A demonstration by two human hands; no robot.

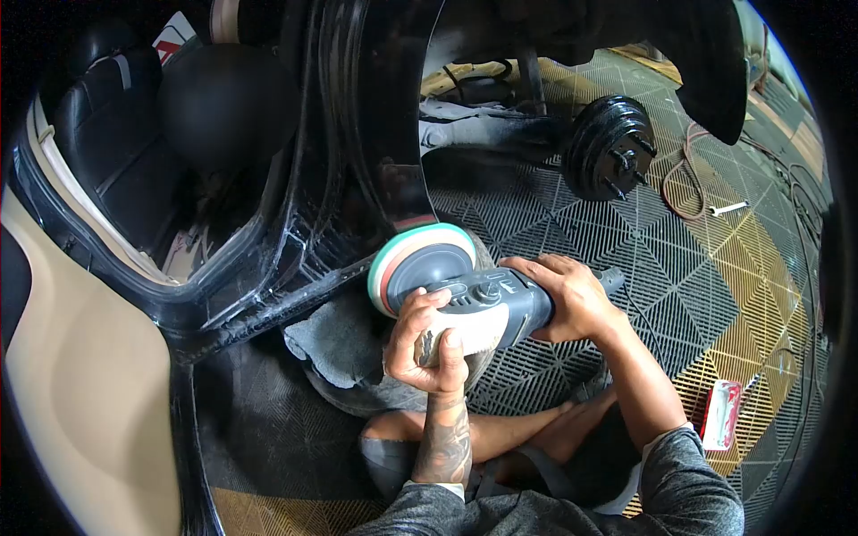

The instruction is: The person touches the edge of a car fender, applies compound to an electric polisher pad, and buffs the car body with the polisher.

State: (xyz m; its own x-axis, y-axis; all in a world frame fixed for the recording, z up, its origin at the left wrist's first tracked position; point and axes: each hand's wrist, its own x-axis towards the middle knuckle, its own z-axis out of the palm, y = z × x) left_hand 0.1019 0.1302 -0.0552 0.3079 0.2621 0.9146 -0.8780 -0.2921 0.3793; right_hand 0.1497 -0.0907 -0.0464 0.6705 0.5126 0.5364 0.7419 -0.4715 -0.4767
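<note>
Both of my hands are closed around a dark grey polisher [487, 305]. My left hand [425, 347] grips its head near the white cover, with the thumb raised along the side. Around the rear of the body wraps my right hand [572, 297]. The round polishing pad [384, 272], with a green-edged face, stands tilted near the lower edge of the black car body panel [380, 116]; I cannot tell if it touches. White residue streaks the door sill [268, 308] to the left.
An open car door [85, 357] with beige trim stands at the left. A black wheel hub [609, 147] juts out behind the panel. Grey cloth [335, 344] lies under the sill. A wrench [728, 208], a hose [684, 179] and a red-and-white box [722, 415] rest on the grid floor.
</note>
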